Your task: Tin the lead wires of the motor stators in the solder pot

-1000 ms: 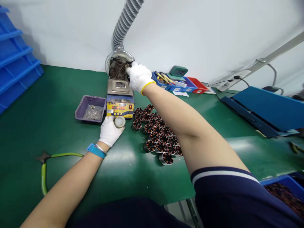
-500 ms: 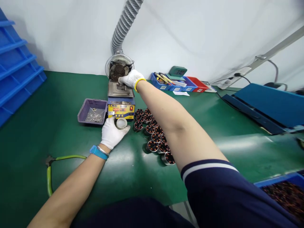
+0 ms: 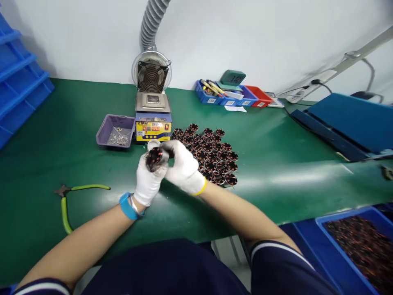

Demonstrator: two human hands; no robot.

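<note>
In white gloves, my left hand [image 3: 147, 177] and my right hand [image 3: 183, 167] meet over the near side of the bench. Between them is a motor stator [image 3: 155, 157], a silver can with dark, copper-wound slots, somewhat blurred. My left fingers wrap round its left and lower side; my right fingers close on its right side. Just behind it stands a small white round cup [image 3: 153, 144], partly covered. Beyond that is a yellow and blue solder pot [image 3: 153, 128] with a lit red display. Several similar stators [image 3: 212, 156] stand grouped right of my right hand.
A purple tray [image 3: 101, 133] with metal bits sits left of the pot. Green-handled cutters [image 3: 65, 211] lie at left. A fan [image 3: 152, 77] with a grey hose [image 3: 150, 24] rises behind the pot. Blue bins [image 3: 211, 99] line the back; a stator-filled crate [image 3: 340, 256] is at lower right.
My right hand has come back from the top of the pot to my left hand, and a stator is now held between them. My left hand has left the white cup.
</note>
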